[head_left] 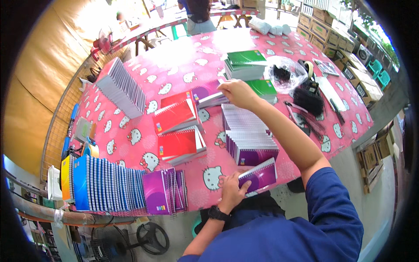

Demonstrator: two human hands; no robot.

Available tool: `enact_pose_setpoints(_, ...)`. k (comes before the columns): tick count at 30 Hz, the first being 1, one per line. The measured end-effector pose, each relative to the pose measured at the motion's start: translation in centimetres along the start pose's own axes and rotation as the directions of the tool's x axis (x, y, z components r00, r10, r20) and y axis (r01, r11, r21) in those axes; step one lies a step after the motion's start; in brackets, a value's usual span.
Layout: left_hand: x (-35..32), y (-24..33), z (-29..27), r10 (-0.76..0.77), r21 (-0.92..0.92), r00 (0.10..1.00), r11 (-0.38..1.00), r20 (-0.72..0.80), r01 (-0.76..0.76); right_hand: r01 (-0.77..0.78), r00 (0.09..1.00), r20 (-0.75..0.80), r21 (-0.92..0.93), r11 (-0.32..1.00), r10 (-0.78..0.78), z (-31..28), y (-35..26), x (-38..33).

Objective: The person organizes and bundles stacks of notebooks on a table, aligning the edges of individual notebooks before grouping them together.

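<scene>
My left hand [233,190], with a black watch at the wrist, is closed on a purple spiral notebook [261,177] at the table's near edge. Farther up, my right hand [241,93] has its fingers closed at the edge of another purple notebook [207,90], which lies beside the red notebooks [176,117]. Between my hands stands a long row of purple spiral notebooks [257,156], page edges up. Stacked green notebooks [245,57] are just beyond my right hand. The tips of my right fingers are partly hidden.
Blue notebooks [81,183] and more purple notebooks [156,192] line the near left edge. A tall notebook row [122,87] stands at far left. A clear plastic bag [288,72] and black wire bundles [308,99] lie at right. Cartons [321,30] and another person [200,17] are beyond.
</scene>
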State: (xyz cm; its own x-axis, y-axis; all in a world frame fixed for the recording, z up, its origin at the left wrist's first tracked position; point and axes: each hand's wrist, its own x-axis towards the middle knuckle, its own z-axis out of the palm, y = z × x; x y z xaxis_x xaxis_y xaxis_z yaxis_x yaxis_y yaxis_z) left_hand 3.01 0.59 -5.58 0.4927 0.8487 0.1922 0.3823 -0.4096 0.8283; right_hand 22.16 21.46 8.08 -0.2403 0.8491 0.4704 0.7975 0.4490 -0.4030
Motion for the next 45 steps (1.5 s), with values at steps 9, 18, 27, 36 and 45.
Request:
enact_pose_setpoints(9,-0.1,-0.3,-0.7,-0.002,-0.06,1.0,0.998,0.004,0.003,0.007,0.753,0.622,-0.331,0.944,0.212,6.9,4.4,11.7)
enact_pose_setpoints(18,0.3,0.0,-0.7,0.033,-0.125,0.999,0.992,-0.004,-0.033,-0.187,0.406,0.832,-0.328,0.926,0.377,8.6,7.1,15.3)
enact_pose_setpoints(27,0.3,-0.1,-0.7,0.028,-0.15,1.0,0.988,0.012,-0.026,-0.556,0.232,0.799,-0.358,0.75,0.554,8.3,9.1,17.5)
enact_pose_setpoints(36,0.3,0.0,-0.8,0.031,-0.176,0.999,0.984,-0.036,-0.037,-0.094,0.689,0.677,-0.27,0.958,0.259,8.0,10.1,17.5)
enact_pose_setpoints(45,-0.3,-0.2,-0.4,-0.012,-0.166,0.998,0.986,-0.069,0.0,-0.222,0.884,0.458,0.249,0.943,0.088,2.9,9.4,15.7)
